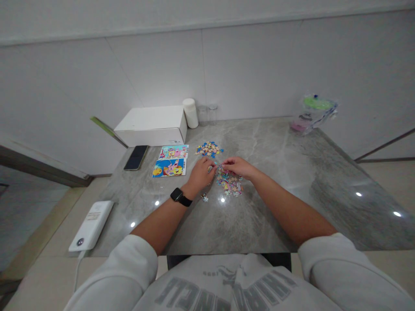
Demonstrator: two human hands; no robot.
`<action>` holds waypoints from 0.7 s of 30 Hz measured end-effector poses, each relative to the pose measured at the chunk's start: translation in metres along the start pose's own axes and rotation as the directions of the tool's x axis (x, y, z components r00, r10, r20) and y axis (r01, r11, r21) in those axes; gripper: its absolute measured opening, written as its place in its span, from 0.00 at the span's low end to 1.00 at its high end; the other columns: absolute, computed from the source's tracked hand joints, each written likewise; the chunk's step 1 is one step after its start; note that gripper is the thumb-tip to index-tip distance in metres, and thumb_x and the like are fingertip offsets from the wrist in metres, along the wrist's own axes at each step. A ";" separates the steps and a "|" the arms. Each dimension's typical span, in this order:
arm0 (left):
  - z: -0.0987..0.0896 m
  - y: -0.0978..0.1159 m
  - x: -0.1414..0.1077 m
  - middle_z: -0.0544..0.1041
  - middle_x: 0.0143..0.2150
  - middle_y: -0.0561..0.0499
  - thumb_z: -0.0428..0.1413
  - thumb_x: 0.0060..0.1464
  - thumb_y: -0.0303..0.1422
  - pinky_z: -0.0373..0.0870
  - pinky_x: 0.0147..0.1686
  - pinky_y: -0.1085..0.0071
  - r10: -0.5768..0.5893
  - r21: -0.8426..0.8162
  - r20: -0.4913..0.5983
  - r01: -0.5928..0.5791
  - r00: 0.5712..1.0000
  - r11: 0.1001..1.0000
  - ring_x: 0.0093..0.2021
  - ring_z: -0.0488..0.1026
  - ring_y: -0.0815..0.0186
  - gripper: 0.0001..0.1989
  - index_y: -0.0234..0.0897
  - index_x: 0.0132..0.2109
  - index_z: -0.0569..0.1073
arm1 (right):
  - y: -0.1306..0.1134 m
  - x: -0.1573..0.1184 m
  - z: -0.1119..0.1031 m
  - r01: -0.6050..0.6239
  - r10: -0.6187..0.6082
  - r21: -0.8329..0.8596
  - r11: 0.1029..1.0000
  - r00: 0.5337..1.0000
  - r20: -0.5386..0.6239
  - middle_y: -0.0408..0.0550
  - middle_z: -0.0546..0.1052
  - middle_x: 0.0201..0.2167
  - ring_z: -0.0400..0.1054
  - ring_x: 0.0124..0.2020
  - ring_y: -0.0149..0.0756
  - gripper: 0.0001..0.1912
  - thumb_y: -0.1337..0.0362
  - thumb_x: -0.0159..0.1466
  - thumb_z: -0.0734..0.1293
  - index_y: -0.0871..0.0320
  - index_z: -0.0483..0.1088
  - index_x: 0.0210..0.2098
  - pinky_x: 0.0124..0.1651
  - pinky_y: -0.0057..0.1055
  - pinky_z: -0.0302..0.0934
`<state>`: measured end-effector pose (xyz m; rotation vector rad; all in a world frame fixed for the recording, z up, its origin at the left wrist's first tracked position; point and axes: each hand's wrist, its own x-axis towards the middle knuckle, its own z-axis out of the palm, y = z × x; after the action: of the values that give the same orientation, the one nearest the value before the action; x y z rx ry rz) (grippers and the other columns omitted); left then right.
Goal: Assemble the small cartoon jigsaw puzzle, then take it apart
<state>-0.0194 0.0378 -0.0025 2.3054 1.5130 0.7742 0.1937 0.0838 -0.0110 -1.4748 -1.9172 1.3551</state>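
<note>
A loose heap of pastel jigsaw puzzle pieces (231,185) lies on the grey marbled table, with both my hands at its far left edge. My right hand (238,166) pinches a small puzzle piece between thumb and fingers. Beside it, my left hand (201,172) curls with its fingers drawn together; what they hold, if anything, is hidden. A few stray pieces (204,198) rest below the left wrist. Beyond my hands sits a second pile of blue and tan puzzle pieces (209,149). Two cartoon picture cards (169,167) lie flat to the left.
A black phone (136,157) and a white corded power bank (91,226) lie on the left. Along the wall stand a white box (151,125), a white bottle (190,113) and two clear glasses (212,115). A plastic bag (313,113) sits at the far right corner.
</note>
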 end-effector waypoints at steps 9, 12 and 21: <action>-0.003 -0.007 -0.002 0.75 0.47 0.42 0.56 0.65 0.31 0.70 0.53 0.60 -0.113 0.176 0.077 0.098 0.991 0.980 0.50 0.73 0.56 0.07 0.36 0.45 0.78 | -0.008 -0.015 -0.007 -0.006 -0.152 -0.699 0.715 0.975 -0.163 0.53 0.82 0.46 0.74 0.46 0.42 0.11 0.62 0.69 0.69 0.55 0.80 0.48 0.46 0.32 0.62; -0.003 0.004 -0.006 0.76 0.44 0.43 0.57 0.65 0.36 0.70 0.51 0.61 -0.030 0.132 0.199 0.003 0.980 0.991 0.46 0.73 0.57 0.08 0.37 0.43 0.78 | -0.014 -0.028 -0.005 0.060 -0.156 -0.711 0.701 0.985 -0.071 0.52 0.82 0.43 0.74 0.44 0.42 0.10 0.59 0.69 0.69 0.55 0.80 0.46 0.44 0.32 0.61; -0.006 0.023 -0.032 0.75 0.55 0.42 0.59 0.64 0.36 0.67 0.60 0.55 0.224 0.075 0.366 -0.268 0.903 0.960 0.56 0.71 0.53 0.12 0.43 0.53 0.79 | 0.002 -0.063 0.002 0.099 -0.135 -0.715 0.692 0.991 0.007 0.53 0.80 0.49 0.74 0.48 0.42 0.15 0.60 0.65 0.74 0.55 0.75 0.50 0.46 0.31 0.62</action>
<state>-0.0155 -0.0013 0.0049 2.5890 1.1531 0.2952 0.2177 0.0270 0.0027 -1.6202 -2.6189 0.4823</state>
